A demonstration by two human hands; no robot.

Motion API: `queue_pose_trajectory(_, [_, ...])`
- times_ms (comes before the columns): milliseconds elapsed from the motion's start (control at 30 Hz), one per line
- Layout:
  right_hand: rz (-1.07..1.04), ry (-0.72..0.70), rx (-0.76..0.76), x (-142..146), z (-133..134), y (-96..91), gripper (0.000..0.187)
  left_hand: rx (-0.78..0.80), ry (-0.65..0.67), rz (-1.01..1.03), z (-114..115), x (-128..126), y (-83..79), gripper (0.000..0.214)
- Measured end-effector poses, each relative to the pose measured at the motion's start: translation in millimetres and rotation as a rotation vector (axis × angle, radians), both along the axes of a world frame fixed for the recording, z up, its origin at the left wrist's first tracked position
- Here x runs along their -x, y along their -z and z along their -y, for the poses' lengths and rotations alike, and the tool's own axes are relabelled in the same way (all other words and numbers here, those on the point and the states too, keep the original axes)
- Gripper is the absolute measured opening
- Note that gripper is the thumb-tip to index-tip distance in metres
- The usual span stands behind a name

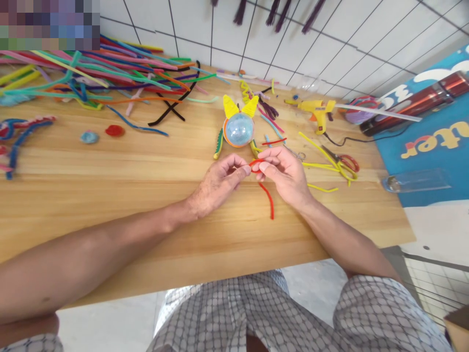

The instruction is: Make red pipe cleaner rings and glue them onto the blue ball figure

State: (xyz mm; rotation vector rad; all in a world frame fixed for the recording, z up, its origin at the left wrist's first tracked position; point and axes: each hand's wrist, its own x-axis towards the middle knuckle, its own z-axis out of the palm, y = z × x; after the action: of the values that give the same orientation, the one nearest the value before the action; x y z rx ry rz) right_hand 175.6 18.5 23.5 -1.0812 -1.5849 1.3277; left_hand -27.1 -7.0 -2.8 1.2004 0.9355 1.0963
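Observation:
Both of my hands pinch one red pipe cleaner above the wooden table. My left hand grips its bent upper end with closed fingers. My right hand holds the same bend from the other side, and the loose tail hangs down toward me. Just beyond my hands lies a clear blue ball with an orange rim, two yellow pipe-cleaner ears and small green and yellow side pieces.
A heap of coloured pipe cleaners covers the far left. A yellow glue gun, red-handled scissors and yellow stems lie to the right. A clear bottle and a red foil roll rest on blue paper.

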Motion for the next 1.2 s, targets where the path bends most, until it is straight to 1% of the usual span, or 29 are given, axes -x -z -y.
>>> queue_pose_trajectory(267, [-0.028, 0.014, 0.029, 3.8, 2.2, 3.9, 0.048, -0.012, -0.064, 0.025, 2.4, 0.7, -2.3, 0.023])
queue_pose_trajectory(367, [-0.068, 0.075, 0.008, 4.2, -0.5, 6.6, 0.051, 0.008, -0.084, 0.018, 2.4, 0.4, -3.1, 0.025])
queue_pose_trajectory(467, [-0.114, 0.16, -0.032, 2.0, -7.3, 10.3, 0.048, 0.036, -0.103, 0.013, 2.0, -0.4, -2.8, 0.029])
queue_pose_trajectory(567, [-0.126, 0.179, -0.032, -1.6, -16.0, 14.9, 0.048, 0.06, -0.126, -0.018, 2.5, -0.1, -3.2, 0.029])
queue_pose_trajectory(767, [-0.195, 0.146, -0.037, -1.5, -23.3, 21.8, 0.049, 0.109, -0.158, -0.208, 6.8, 6.5, -9.9, 0.024])
queue_pose_trajectory(867, [-0.23, 0.089, -0.058, 2.8, -20.5, 21.6, 0.048, 0.056, -0.185, -0.295, 8.1, 8.8, -11.7, 0.025])
queue_pose_trajectory(1000, [-0.253, 0.011, -0.085, 8.0, -15.4, 20.2, 0.048, -0.052, -0.294, -0.392, 5.6, 8.6, -8.7, 0.028])
queue_pose_trajectory(1100, [-0.279, -0.019, -0.09, 10.3, -11.8, 19.0, 0.041, -0.099, -0.343, -0.417, 3.6, 6.7, -7.5, 0.035])
queue_pose_trajectory(1200, [-0.306, -0.039, -0.079, 11.8, -8.9, 17.4, 0.033, -0.127, -0.337, -0.427, 4.1, 5.7, -13.4, 0.034])
